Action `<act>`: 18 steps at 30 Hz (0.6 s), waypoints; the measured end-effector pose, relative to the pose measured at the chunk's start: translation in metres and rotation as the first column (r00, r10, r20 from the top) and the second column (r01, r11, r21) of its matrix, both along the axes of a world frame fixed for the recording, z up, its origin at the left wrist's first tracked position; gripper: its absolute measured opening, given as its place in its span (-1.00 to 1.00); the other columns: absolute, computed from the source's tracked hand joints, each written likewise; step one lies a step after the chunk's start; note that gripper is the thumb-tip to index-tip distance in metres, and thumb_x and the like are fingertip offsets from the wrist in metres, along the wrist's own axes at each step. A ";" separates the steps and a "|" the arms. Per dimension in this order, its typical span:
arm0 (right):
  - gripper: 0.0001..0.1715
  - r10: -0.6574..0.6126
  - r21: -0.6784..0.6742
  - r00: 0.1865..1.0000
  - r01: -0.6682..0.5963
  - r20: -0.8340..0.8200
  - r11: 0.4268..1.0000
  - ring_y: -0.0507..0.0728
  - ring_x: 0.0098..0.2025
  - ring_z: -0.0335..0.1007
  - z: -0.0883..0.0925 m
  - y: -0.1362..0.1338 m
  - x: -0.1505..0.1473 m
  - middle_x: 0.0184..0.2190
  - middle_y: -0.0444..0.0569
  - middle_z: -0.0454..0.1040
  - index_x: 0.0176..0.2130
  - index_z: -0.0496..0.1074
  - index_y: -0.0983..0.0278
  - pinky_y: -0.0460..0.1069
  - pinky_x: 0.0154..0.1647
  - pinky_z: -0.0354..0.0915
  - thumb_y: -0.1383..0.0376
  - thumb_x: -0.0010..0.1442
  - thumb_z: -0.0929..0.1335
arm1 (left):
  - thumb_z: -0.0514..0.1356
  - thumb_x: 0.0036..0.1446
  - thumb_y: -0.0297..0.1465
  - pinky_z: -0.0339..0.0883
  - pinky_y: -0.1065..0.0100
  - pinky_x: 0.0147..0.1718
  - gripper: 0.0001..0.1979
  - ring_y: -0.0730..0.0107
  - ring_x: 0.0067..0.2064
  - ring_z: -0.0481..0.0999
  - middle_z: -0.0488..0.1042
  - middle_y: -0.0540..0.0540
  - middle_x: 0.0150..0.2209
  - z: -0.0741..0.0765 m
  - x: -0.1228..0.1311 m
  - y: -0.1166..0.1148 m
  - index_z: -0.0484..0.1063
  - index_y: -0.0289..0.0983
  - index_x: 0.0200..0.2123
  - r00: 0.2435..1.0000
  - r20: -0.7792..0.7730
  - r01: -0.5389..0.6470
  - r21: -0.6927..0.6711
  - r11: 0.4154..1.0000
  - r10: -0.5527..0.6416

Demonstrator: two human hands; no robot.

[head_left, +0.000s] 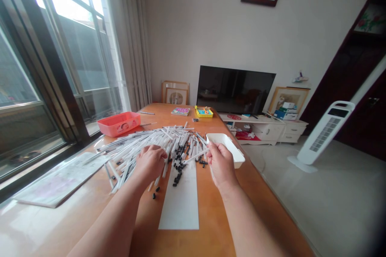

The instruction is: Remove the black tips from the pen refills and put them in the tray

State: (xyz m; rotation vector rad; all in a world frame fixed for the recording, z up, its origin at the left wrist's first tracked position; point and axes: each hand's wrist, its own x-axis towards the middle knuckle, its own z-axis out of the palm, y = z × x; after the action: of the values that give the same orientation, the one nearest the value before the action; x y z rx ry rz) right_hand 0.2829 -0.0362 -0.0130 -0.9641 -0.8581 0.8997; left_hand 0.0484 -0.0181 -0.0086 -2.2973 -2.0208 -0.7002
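Observation:
A large heap of thin white and clear plastic tubes (141, 140), like pen barrels, spreads over the table, some with dark parts. My right hand (222, 162) pinches one whitish tube (196, 156) between thumb and fingers, its far end pointing left over small black caps (180, 164). Another pale strip shows under that hand's palm. My left hand (150, 162) is over the right part of the heap, fingers curled and close together; its fingertips are partly hidden. A white sheet of paper (181, 204) lies between my forearms, black pieces on its far end.
Beside my right hand stands a white plastic bin (237, 153). A red-pink basket (119, 123) is at the far left, near the window. A flat booklet (63, 180) lies left; a yellow box (204, 112) and a colourful book (180, 111) sit at the far end of the wooden table (250, 213).

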 end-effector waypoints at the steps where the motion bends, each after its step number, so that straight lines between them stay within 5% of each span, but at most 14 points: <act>1: -0.56 -0.003 0.000 1.000 0.003 -0.003 1.000 -0.04 -0.59 0.08 0.000 0.001 0.000 -0.59 -0.19 0.31 -0.38 0.41 0.26 -0.11 -0.63 0.02 -0.06 0.11 0.45 | 0.05 0.10 -0.48 0.21 0.14 -0.01 -0.69 0.04 0.06 0.34 0.52 -0.09 -0.02 0.002 -0.001 0.000 0.59 -0.11 -0.31 1.000 -0.004 -0.009 -0.012 1.000 0.009; 8: -0.56 -0.108 0.040 0.989 0.104 0.097 0.994 -0.02 -0.57 0.14 -0.001 0.001 0.005 -0.57 -0.20 0.32 -0.41 0.38 0.25 -0.12 -0.59 0.11 -0.06 0.19 0.40 | 0.02 0.18 -0.45 0.22 0.09 0.05 -0.63 0.02 0.13 0.31 0.49 -0.07 0.06 0.002 0.001 0.000 0.56 -0.08 -0.10 0.997 -0.017 -0.079 -0.036 0.996 0.079; 18: -0.56 -0.157 0.060 0.975 0.149 0.158 0.987 0.00 -0.57 0.15 0.000 -0.001 0.008 -0.57 -0.19 0.32 -0.38 0.38 0.24 -0.10 -0.60 0.13 -0.07 0.22 0.37 | 0.02 0.25 -0.43 0.10 -0.07 0.17 -0.58 -0.05 0.33 0.11 0.37 -0.03 0.23 -0.032 0.023 0.004 0.53 0.06 0.03 0.982 -0.125 0.154 0.098 0.983 -0.141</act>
State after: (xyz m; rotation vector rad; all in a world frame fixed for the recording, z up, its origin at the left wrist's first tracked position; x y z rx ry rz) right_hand 0.2913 -0.0368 -0.0128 -1.0573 -0.9251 0.6728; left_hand 0.0710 -0.0138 -0.0402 -2.3835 -1.7342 -0.6443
